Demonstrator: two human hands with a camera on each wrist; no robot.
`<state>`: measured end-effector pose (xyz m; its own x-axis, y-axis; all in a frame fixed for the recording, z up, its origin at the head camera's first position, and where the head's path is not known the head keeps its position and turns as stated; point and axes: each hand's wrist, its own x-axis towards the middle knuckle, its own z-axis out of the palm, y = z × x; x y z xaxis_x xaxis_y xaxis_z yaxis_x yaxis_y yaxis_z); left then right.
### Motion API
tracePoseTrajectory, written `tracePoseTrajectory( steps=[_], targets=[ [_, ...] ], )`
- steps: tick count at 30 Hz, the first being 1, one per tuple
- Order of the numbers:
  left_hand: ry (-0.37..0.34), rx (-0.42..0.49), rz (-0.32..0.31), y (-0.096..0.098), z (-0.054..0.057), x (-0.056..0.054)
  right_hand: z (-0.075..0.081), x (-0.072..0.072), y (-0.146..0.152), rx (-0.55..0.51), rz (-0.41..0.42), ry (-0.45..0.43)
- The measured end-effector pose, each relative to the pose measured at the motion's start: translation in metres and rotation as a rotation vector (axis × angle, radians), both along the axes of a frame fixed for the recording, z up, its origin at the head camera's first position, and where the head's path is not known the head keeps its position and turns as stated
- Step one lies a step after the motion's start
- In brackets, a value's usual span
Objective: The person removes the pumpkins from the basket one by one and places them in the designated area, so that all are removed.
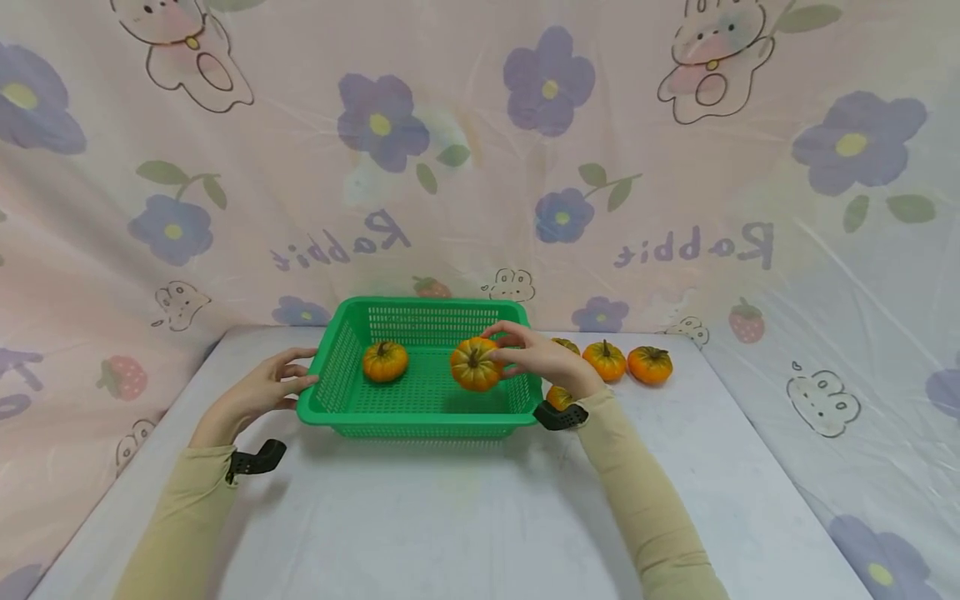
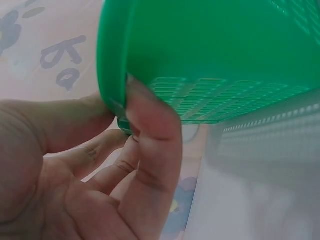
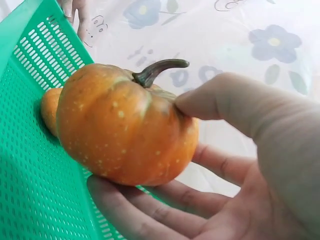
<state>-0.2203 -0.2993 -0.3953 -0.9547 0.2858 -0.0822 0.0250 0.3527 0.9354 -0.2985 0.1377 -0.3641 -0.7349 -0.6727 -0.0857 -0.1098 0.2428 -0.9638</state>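
My right hand [image 1: 542, 357] grips a small orange pumpkin [image 1: 474, 365] by its side, over the right part of a green plastic basket [image 1: 420, 419]. In the right wrist view the thumb presses near the curved stem of the held pumpkin [image 3: 125, 127], with fingers beneath it. Another pumpkin [image 1: 385, 362] sits on the basket floor at the left. My left hand [image 1: 262, 390] is at the basket's left rim. The left wrist view has the thumb and a curled finger pinching that rim [image 2: 112, 55].
Right of the basket, several more pumpkins stand on the white table [image 1: 450, 517], among them one [image 1: 604, 361] and the outermost one [image 1: 650, 365]. Others are partly hidden behind my right hand and wrist. A printed cloth [image 1: 465, 167] hangs behind the table.
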Motion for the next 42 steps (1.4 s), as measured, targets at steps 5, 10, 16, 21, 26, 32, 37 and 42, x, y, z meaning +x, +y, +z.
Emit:
tracePoseTrajectory(
  steps=[5,10,16,21,26,32,37,42],
  targets=[
    [0.001,-0.004,0.003,-0.001,-0.001,-0.001,-0.003,0.003,0.019,0.003,-0.041,0.027],
    [0.009,-0.033,0.012,-0.002,-0.002,-0.001,-0.004,0.007,0.036,-0.037,-0.064,0.043],
    [0.006,-0.013,0.009,0.001,-0.003,0.0,-0.002,0.014,0.062,-0.072,-0.114,0.071],
    [0.01,-0.003,0.007,0.0,-0.005,0.0,-0.003,0.018,0.087,-0.111,-0.195,0.062],
    [0.005,-0.022,0.022,-0.001,-0.004,0.001,-0.008,0.021,0.109,-0.147,-0.261,0.047],
    [0.011,-0.022,0.007,-0.001,-0.003,0.001,-0.016,0.025,0.135,-0.162,-0.327,0.039],
    [0.004,-0.007,0.0,-0.001,-0.002,0.001,-0.023,0.028,0.158,-0.141,-0.392,0.019],
    [0.012,-0.021,0.005,-0.001,-0.002,0.001,-0.033,0.032,0.174,-0.093,-0.439,0.018]
  ],
)
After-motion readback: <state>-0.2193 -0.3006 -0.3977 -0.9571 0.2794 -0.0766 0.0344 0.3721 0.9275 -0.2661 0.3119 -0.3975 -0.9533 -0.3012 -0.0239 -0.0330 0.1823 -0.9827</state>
